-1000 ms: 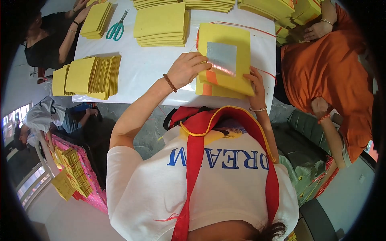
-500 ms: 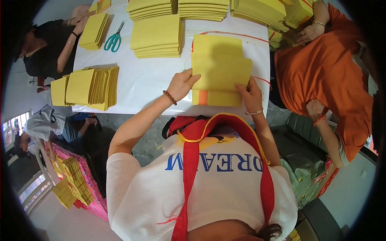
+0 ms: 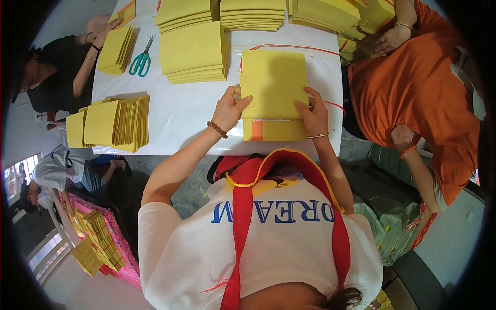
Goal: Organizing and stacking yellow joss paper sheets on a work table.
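Note:
Both my hands grip a stack of yellow paper [image 3: 274, 88] by its side edges, close to the table's front edge. My left hand [image 3: 232, 108] pinches the left edge, thumb on top. On the right edge, my right hand [image 3: 313, 112] is closed with its thumb on top and its fingers around the side. Underneath lies another yellow paper piece [image 3: 284, 131], whose near part sticks out toward me and carries an orange band [image 3: 257, 130]. A red string [image 3: 289, 46] runs on the table behind the paper and comes out again past my right hand.
Yellow paper stacks stand on the white table [image 3: 196, 113]: one [image 3: 191, 51] ahead, another [image 3: 116, 124] at the left front. Green-handled scissors [image 3: 140, 63] lie far left. A person in orange [image 3: 408, 98] sits at the right, a person in black [image 3: 59, 72] at the left.
My hands have brought the held yellow paper left and slightly down, squaring it over the piece below. Its right edge now lines up with that piece. The whole view has shifted slightly.

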Action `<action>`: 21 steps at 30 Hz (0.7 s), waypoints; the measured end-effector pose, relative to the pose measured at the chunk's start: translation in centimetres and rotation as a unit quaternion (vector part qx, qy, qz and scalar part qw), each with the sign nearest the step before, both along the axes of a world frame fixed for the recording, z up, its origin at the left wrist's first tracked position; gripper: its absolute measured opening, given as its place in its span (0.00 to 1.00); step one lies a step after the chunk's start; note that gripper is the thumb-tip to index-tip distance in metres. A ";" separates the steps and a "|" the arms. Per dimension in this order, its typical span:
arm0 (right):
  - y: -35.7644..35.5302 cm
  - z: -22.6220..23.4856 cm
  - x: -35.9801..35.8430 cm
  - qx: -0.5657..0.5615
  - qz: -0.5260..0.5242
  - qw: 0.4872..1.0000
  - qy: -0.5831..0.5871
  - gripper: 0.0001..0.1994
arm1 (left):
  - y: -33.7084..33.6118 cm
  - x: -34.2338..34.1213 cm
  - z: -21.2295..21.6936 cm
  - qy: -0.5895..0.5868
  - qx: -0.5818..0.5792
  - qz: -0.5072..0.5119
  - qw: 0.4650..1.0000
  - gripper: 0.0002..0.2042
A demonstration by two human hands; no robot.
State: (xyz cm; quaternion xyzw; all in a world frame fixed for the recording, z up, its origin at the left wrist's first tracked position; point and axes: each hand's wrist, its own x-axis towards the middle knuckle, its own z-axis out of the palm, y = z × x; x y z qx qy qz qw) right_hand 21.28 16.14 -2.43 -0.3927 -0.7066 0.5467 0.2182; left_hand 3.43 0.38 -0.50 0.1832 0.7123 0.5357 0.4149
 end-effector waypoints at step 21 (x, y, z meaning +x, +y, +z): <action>-3.1 0.3 2.3 0.398 0.182 0.870 -0.228 0.30 | 3.0 4.4 -0.4 0.615 0.060 -0.318 0.719 0.28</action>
